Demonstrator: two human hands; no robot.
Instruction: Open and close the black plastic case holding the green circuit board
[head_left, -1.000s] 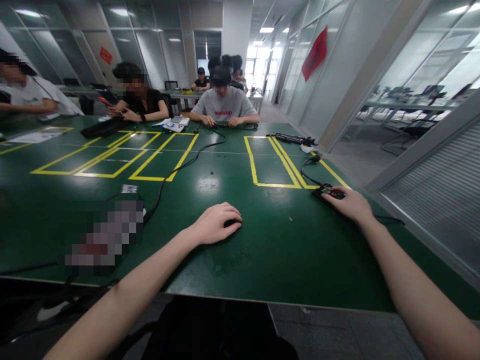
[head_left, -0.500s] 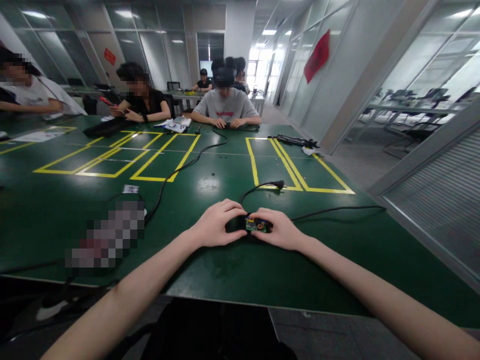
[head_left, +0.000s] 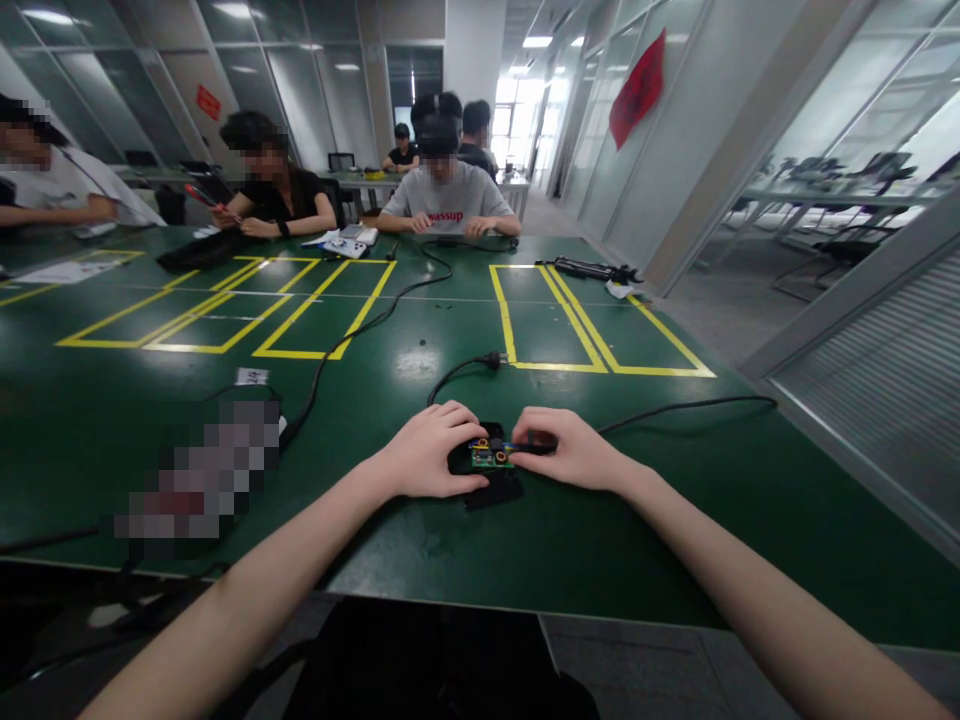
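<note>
A small green circuit board with copper coils and coloured wires lies between my hands, near the front of the table. My left hand curves round its left end, fingers above and thumb below, closed on it. From the right, my right hand pinches a black cable where it meets the board. A black plastic casing half rests just below the board, by my left thumb. Another dark casing part shows behind the board, partly hidden.
Beyond my hands lies a black plug on its cord. A long cable crosses the green table at left, near a pixelated object. Yellow tape marks rectangles. Several people sit opposite; a black folded stand lies far right.
The board has come into fuller view and a casing half now lies below it. My right hand has shifted to the cable end. The plug has swung left.
</note>
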